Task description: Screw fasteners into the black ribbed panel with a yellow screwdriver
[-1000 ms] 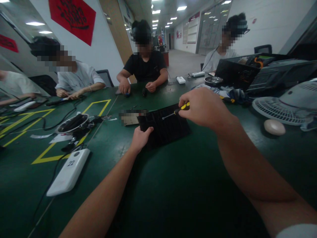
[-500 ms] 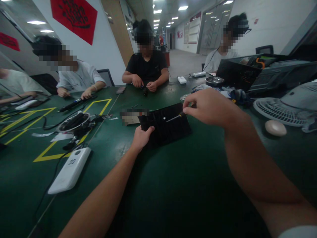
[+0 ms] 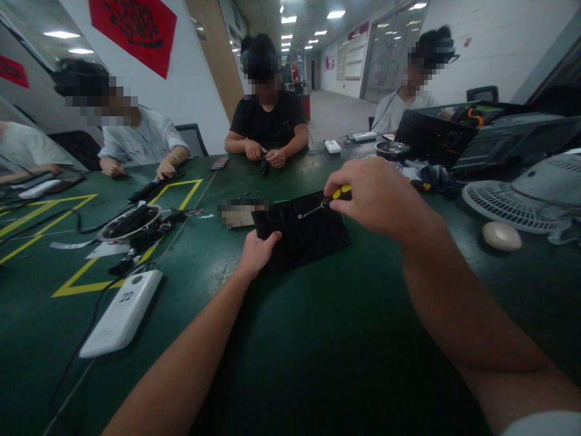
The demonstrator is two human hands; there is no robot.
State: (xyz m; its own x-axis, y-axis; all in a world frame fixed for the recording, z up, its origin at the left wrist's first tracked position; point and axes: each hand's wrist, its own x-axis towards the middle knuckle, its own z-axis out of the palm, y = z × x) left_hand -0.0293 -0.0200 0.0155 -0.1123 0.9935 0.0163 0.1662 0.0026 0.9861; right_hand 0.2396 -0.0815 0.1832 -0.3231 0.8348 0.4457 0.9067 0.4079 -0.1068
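A flat black piece (image 3: 313, 239), its exact kind too dark to make out, is held out above the green table. My left hand (image 3: 259, 249) is closed on its left end, thumb on top. A yellow-and-black screwdriver (image 3: 342, 192) is gripped in my right hand (image 3: 370, 194), over the piece's right side. Its thin metal shaft slants down to the left, with the tip at a small round light spot (image 3: 299, 216) on the black surface; contact cannot be told. A beige-and-red box-like item (image 3: 240, 218), partly blurred out, lies just beyond my left hand.
A white power bank (image 3: 122, 313) marked 22 and a bowl of dark items (image 3: 130, 224) with cables are on the left. A white fan (image 3: 508, 197), pale mouse-shaped object (image 3: 502, 236) and black box (image 3: 436, 136) stand right. Several people sit around the green table (image 3: 290, 363).
My right hand has moved slightly left and lower, bringing the screwdriver tip up to the round spot. More of the yellow handle shows. My left hand keeps its hold.
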